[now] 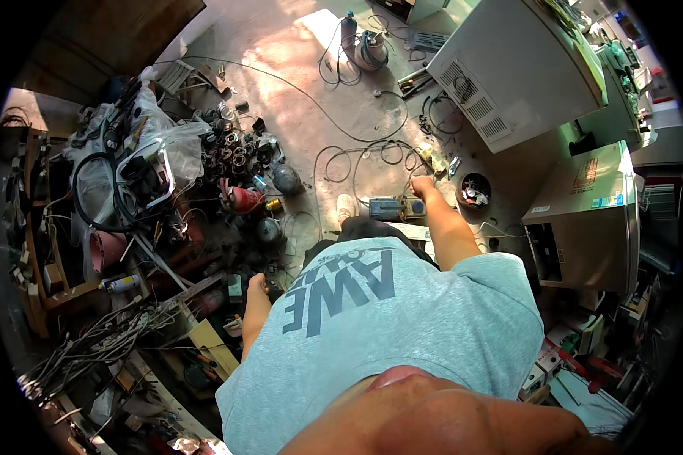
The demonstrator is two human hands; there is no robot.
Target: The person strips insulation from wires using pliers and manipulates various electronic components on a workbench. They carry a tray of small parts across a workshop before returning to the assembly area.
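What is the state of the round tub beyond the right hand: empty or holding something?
Not empty: inside the dark rim of the tub, small pieces show. How full, I cannot tell.

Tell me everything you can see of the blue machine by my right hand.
The blue machine is a low, boxy unit lying crosswise on the floor, right of your pale shoe. Its casing looks like worn painted metal, with a paler, yellowish right end. Your right hand is close to that end; contact is unclear, as are finer details.
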